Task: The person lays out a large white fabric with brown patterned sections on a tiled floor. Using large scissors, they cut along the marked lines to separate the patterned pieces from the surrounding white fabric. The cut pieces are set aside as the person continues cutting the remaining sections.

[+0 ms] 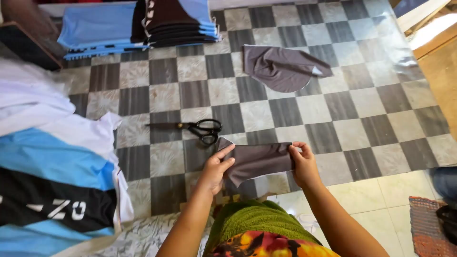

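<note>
Both hands hold a small grey-brown fabric piece (257, 162) over the near edge of a checkered floor mat (362, 119). The left hand (216, 167) grips the piece's left end, thumb on top and fingers curled beneath, pinching the cloth; the right hand (303, 164) pinches the right end, fingers bent over the top edge. The piece is stretched between them, its lower left corner hanging down slightly. Black-handled scissors (193, 128) lie on the mat just beyond the left hand, blades pointing toward the left edge. A second grey fabric piece (281, 69), curved along one side, lies flat well apart toward the far edge. At the far left corner sits a stack of folded blue and black garments (138, 24). Along the left edge spreads a pile of white, blue and black cloth (52, 166). A green towel (252, 216) lies over the person's lap.
</note>
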